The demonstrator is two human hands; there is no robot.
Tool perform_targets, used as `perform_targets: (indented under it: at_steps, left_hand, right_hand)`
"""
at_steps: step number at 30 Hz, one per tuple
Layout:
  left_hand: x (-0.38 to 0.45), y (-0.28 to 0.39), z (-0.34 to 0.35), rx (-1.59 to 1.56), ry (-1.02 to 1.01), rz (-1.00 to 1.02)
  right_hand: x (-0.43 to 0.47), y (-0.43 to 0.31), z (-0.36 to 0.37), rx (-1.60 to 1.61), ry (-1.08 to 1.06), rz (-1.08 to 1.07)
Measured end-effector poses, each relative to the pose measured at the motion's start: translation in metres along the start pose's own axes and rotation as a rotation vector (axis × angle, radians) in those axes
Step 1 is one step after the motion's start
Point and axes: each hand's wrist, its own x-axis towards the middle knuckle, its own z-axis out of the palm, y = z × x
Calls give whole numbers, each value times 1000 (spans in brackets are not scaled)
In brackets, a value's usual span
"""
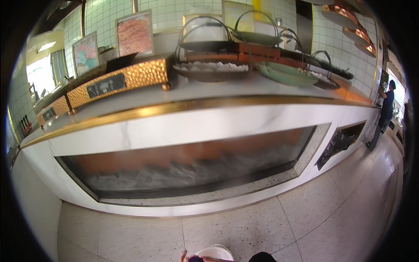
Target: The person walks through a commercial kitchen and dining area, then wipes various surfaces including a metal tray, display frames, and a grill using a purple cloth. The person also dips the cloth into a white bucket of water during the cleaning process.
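Both my hands are at the bottom edge of the view, largely cut off by it. My left hand (184, 257) is at a small dark purple item (196, 259), perhaps a bunched cloth. From the other side, my right hand (212, 259) reaches it, fingers bent against it. Just beyond the hands, a white bucket (216, 251) stands on the speckled floor (229, 226); its inside is mostly hidden. To its right shows a rounded black shape (262, 257), possibly my shoe or knee.
Ahead runs a white marble counter (157, 124) with a gold edge and a dark recessed panel (196, 167). On it stand a hammered gold stand (147, 73), handled trays (212, 72) and framed pictures (135, 32). A black bag (337, 144) hangs from an opening. A person (386, 108) stands far right.
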Motion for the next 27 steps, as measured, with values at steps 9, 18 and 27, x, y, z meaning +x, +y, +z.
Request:
perform_targets:
  at_steps: [9,18,27]
  left_hand:
    - [-83,141,109,307,42,54]
    - [-141,223,125,180,112,-140]
    - [-167,286,243,175,-64,75]
  right_hand:
    - [-63,-73,124,-214,372,-237]
    - [-177,-233,271,-695,633,-516]
    - [-255,-338,282,384,257,-247]
